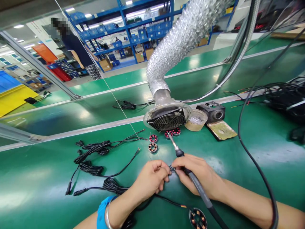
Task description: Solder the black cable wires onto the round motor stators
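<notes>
My right hand [199,173] is closed around the grip of a soldering iron [198,184], whose metal tip points away towards the small motor stators [169,135] under the fan. Its thumb and forefinger also come together at a small dark piece [172,169] between my hands. My left hand [152,176] is closed in a pinch at that piece's left side; what its fingers hold is too small to make out. Below the hands lies a black cable [170,201] with coloured wire ends. Close to it, a larger stator with copper windings [197,218] rests on the green bench.
A fume extractor fan [168,119] hangs on a silver duct [164,60]. Right of it stand a tub [196,120], a black holder [215,112] and a sponge tray [222,130]. Coiled cables [95,149] lie left. A thin strand [111,92] slants down; a person [76,47] stands beyond.
</notes>
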`<control>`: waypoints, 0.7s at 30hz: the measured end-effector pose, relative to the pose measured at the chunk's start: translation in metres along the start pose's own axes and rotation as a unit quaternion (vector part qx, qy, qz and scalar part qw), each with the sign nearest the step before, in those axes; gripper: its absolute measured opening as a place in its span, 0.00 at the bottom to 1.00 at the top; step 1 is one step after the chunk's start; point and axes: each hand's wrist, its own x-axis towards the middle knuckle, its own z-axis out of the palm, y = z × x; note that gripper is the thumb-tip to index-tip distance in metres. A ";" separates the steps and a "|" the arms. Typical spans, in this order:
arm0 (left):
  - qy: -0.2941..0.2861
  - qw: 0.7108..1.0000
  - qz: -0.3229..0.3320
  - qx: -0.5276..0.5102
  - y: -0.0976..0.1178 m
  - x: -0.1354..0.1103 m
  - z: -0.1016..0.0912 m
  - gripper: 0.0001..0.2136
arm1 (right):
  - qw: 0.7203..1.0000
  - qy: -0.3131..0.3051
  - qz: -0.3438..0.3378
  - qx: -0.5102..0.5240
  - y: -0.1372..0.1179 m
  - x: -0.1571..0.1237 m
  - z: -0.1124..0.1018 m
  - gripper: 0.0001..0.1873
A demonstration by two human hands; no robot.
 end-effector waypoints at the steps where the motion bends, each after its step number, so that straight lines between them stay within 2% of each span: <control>1: 0.000 1.000 0.013 0.017 0.001 0.000 0.000 0.09 | 1.000 -0.001 0.011 0.011 0.000 -0.001 -0.001 0.13; 4: -0.009 0.998 0.045 0.034 0.002 -0.001 0.001 0.11 | 0.998 -0.014 0.029 0.046 0.000 -0.003 -0.005 0.15; 8: -0.028 0.997 0.054 0.051 0.001 -0.002 0.003 0.14 | 0.996 -0.041 0.031 0.073 -0.001 -0.003 -0.010 0.18; 13: -0.027 0.993 0.067 0.092 0.000 -0.003 0.006 0.13 | 0.998 -0.019 0.025 0.059 -0.002 0.001 -0.012 0.16; 21: 0.000 0.989 0.086 0.121 0.001 -0.008 0.003 0.12 | 0.999 -0.023 0.016 0.038 -0.003 0.004 -0.008 0.12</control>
